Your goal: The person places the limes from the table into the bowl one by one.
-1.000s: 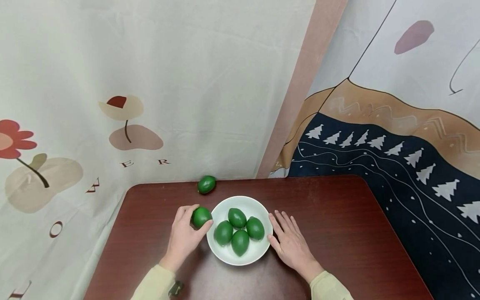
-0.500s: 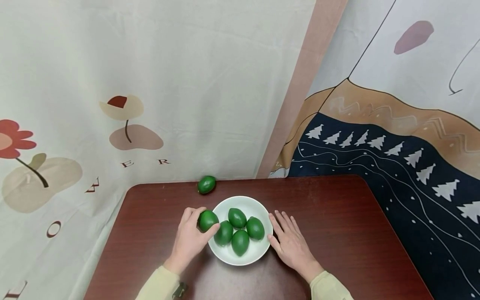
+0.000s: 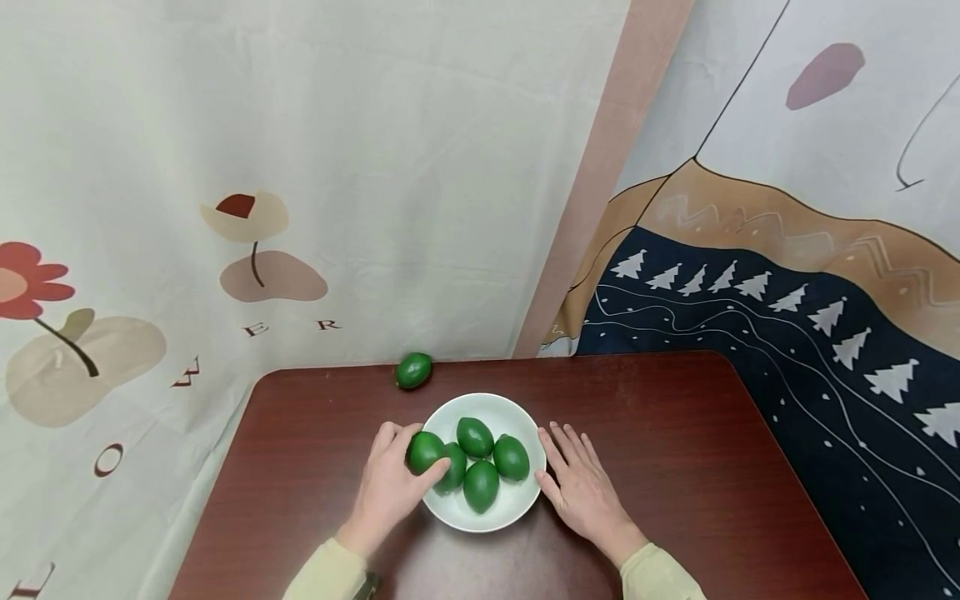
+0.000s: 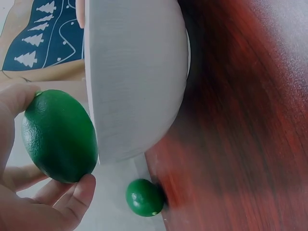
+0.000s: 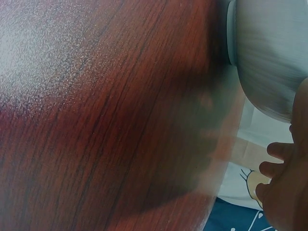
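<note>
My left hand [image 3: 392, 483] pinches a glossy green lime [image 4: 60, 136] between thumb and fingers, right at the left rim of a white bowl [image 3: 480, 523]. In the head view this lime overlaps one of several green limes [image 3: 481, 486] lying inside the bowl. The left wrist view shows the held lime beside the upper edge of the bowl's outer wall. At the bowl's right side, my right hand [image 3: 581, 487] has its fingers extended, with thumb and index fingertips at the rim. Another lime [image 3: 413, 371] lies on the table behind the bowl, toward the left.
The bowl stands on a dark reddish-brown wooden table [image 3: 660, 433] with rounded back corners. A pale printed curtain [image 3: 420, 183] hangs right behind the back edge. To the right hangs a dark blue cloth [image 3: 750, 333] with white trees.
My left hand has carried the held lime rightward and slightly toward me, from beside the bowl to over its left rim. The right hand and the lime at the back have stayed put.
</note>
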`<action>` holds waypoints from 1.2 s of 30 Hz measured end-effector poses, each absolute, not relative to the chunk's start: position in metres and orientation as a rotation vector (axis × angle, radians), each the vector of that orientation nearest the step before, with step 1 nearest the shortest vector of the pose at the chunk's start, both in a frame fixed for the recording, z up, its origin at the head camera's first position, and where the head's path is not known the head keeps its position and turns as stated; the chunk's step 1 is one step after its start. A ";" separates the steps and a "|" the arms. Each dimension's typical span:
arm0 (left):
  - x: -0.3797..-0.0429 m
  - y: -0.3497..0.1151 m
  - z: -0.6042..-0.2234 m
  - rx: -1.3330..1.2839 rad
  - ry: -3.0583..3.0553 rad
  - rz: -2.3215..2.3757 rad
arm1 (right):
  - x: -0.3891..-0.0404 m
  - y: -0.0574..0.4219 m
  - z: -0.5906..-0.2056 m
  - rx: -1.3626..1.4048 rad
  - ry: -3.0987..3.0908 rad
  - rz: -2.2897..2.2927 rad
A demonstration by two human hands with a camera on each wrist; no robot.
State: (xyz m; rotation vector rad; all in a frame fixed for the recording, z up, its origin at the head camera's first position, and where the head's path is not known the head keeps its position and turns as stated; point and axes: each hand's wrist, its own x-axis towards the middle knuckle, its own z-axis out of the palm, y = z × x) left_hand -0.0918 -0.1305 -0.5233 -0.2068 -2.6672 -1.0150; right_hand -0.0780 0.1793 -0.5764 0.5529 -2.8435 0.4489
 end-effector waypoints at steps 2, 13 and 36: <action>-0.091 -0.129 -0.523 -0.215 -2.671 -1.010 | -0.078 0.179 -0.576 0.550 -2.850 0.446; -0.086 -0.122 -0.523 -0.252 -2.726 -0.985 | -0.077 0.178 -0.576 0.564 -2.816 0.448; -0.074 -0.111 -0.532 -0.436 -2.658 -0.862 | -0.077 0.179 -0.575 0.555 -2.832 0.458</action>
